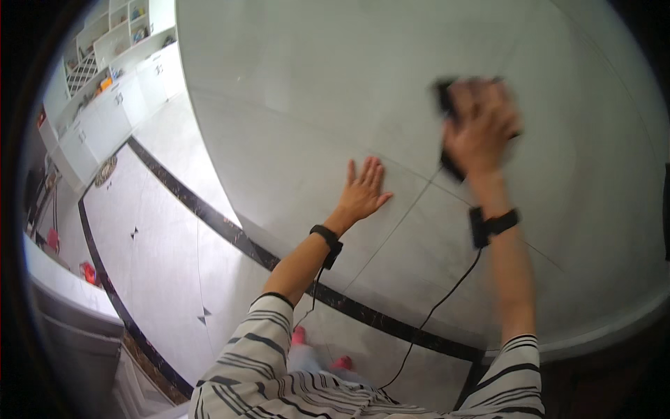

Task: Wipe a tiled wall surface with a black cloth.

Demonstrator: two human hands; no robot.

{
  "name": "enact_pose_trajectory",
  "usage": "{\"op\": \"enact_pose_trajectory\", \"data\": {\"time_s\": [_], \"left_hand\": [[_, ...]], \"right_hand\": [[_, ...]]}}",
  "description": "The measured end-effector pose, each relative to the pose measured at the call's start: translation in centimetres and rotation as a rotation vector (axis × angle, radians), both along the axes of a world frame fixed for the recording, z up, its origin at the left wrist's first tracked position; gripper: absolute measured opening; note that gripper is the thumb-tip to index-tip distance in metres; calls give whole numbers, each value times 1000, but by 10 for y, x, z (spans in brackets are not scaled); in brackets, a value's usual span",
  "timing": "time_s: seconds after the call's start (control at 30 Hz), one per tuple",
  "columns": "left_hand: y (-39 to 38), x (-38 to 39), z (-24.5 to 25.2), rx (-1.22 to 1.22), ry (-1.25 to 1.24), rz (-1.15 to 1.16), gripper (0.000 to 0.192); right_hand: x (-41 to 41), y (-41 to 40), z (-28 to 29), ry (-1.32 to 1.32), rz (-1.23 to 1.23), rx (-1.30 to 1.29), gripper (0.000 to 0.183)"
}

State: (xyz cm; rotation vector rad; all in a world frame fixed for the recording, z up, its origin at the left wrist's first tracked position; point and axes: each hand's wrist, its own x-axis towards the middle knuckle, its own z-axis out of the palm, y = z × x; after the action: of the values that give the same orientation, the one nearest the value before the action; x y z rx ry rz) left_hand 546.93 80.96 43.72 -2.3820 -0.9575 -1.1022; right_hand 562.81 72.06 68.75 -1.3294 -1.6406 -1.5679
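My right hand (484, 123) is pressed over a dark cloth (450, 162) against a pale tiled wall (293, 105); the hand is blurred, so the cloth's exact form cannot be told. Lower and to the left, my left hand (365, 191) lies with its fingers apart on the same wall, holding nothing. Each wrist wears a black strap with a small device, the right one (480, 228) and the left one (331, 246), and a thin black cable runs down from each.
White cabinets (112, 112) with open shelves stand at the upper left. Dark stone border strips (209, 214) cross the light floor. A red object (88, 273) lies at the left, near a grey piece of furniture (78, 340). My feet in pink footwear (343, 362) are at the bottom.
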Motion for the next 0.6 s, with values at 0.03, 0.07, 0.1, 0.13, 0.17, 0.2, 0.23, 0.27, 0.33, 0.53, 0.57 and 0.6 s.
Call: {"op": "enact_pose_trajectory", "data": {"time_s": [0.03, 0.07, 0.1, 0.13, 0.17, 0.2, 0.23, 0.27, 0.33, 0.53, 0.57, 0.6], "left_hand": [[-3, 8, -1, -24, 0, 10, 78], [-5, 12, 2, 17, -25, -48, 74], [-1, 8, 4, 64, -51, -113, 71], [4, -5, 4, 49, -49, -115, 71], [9, -19, 4, 104, 48, -174, 69], [16, -34, 3, 161, 144, -227, 66], [28, -50, -5, 156, 139, -226, 66], [48, -75, -19, 75, 148, -207, 67], [77, -121, -28, 92, 166, -102, 71], [150, -246, 22, -85, -32, 30, 100], [160, -255, 18, -61, -3, -13, 105], [167, -260, 11, -51, 39, 13, 113]], "right_hand": [[3, 5, 35, 70, 57, 99, 64], [1, 11, 53, 98, 40, 221, 62], [-6, 20, 61, 124, 16, 351, 61], [-16, 28, 49, 127, 12, 337, 61], [-26, 35, 28, 116, 24, 329, 58], [-38, 41, 3, 106, 44, 324, 55], [-46, 43, -31, 95, 14, 252, 49], [-53, 46, -71, 70, 2, 203, 48], [-49, 41, -165, 24, -42, 48, 51], [-54, 16, -199, -85, -4, -233, 51], [-55, 25, -166, -78, 13, -203, 50], [-57, 32, -136, 31, 8, -46, 49]]}}
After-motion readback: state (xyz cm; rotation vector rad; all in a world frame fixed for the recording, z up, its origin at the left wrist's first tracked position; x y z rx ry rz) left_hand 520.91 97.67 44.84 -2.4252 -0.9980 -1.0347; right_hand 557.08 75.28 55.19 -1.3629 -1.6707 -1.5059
